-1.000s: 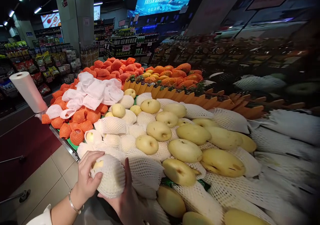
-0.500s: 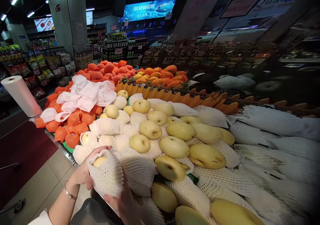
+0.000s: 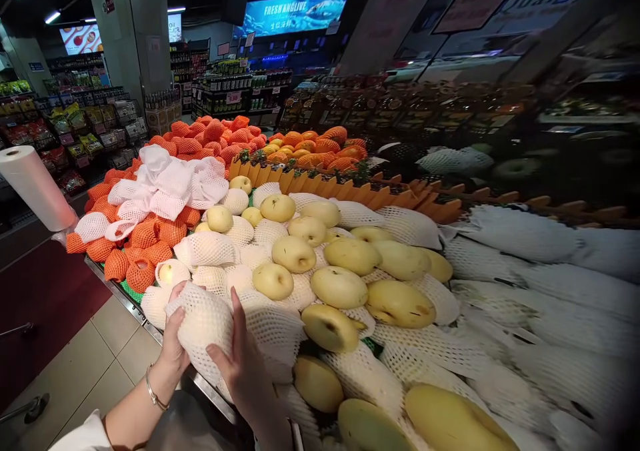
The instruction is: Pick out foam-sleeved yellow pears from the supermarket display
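Between my two hands is a pear in a white foam net (image 3: 205,327), over the near left edge of the fruit display. My left hand (image 3: 175,341), with a bracelet at the wrist, grips its left side. My right hand (image 3: 243,364) is against its right side, thumb on the net and fingers raised along it. The net covers the fruit on the side that shows. Bare yellow pears (image 3: 339,287) and net-wrapped pears (image 3: 270,324) lie just right of my hands.
Orange-netted fruit (image 3: 143,234) and a heap of loose white nets (image 3: 165,184) lie beyond my hands. A plastic bag roll (image 3: 37,187) stands at the left. The display's metal edge (image 3: 210,394) runs below my hands. An orange picket divider (image 3: 325,187) crosses behind the pears.
The wrapped pear has turned, so the net's opening with bare fruit no longer shows. My right hand has come up along its right side. The view has shifted slightly.
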The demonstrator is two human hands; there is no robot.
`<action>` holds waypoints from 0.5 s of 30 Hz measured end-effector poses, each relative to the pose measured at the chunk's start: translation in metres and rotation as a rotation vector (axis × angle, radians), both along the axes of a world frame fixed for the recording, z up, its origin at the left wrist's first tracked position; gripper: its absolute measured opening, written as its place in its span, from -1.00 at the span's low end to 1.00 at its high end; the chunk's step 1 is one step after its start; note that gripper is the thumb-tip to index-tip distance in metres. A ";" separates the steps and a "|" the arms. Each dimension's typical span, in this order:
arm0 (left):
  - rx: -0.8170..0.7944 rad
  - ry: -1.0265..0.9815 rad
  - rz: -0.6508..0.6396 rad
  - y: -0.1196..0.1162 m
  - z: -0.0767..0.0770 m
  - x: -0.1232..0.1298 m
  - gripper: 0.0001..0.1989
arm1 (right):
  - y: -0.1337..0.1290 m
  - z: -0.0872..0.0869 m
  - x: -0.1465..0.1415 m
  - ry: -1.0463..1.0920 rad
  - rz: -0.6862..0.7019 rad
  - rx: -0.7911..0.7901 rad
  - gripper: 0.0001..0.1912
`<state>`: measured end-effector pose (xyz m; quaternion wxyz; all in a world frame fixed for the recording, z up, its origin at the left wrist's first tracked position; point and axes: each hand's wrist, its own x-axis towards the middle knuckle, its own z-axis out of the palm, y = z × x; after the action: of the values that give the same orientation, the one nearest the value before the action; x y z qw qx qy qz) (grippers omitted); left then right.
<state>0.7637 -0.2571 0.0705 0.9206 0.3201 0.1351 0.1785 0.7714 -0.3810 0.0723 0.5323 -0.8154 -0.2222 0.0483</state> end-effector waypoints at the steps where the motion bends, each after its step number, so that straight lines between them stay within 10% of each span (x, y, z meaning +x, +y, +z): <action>1: -0.073 0.048 0.046 -0.004 0.000 0.000 -0.51 | -0.001 0.005 0.002 -0.073 0.022 -0.035 -0.18; 10: -0.485 0.169 -0.085 -0.007 0.025 -0.009 -0.60 | 0.010 0.017 -0.002 -0.809 0.034 -0.015 -0.11; 15: -0.231 0.145 -0.129 -0.032 0.019 -0.028 -0.51 | 0.010 -0.011 -0.004 -0.681 -0.134 0.315 -0.34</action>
<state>0.7358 -0.2889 0.0891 0.9486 0.2320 0.2002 0.0785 0.7670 -0.3706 0.0609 0.5488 -0.7057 -0.3374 -0.2950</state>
